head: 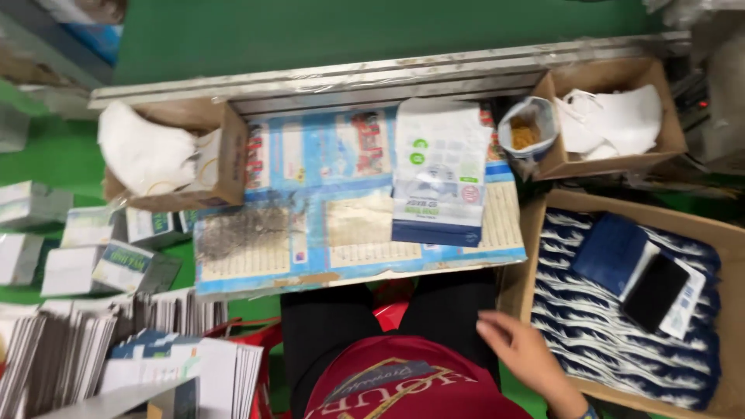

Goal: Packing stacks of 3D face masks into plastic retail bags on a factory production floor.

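While right hand [524, 349] hovers open | one pouch [440, 172] | three boxes [621, 306]

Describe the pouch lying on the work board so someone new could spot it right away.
Start at the blue printed work board across the person's lap. The pouch lies flat on its right half, left of the small open bag of yellowish bits. It is the only white pouch there, with a dark blue band along its near edge.

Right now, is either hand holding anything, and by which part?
Nothing is held. The right hand is open and empty, beside the cardboard box of blue-and-white pouches. The left hand is not in view.
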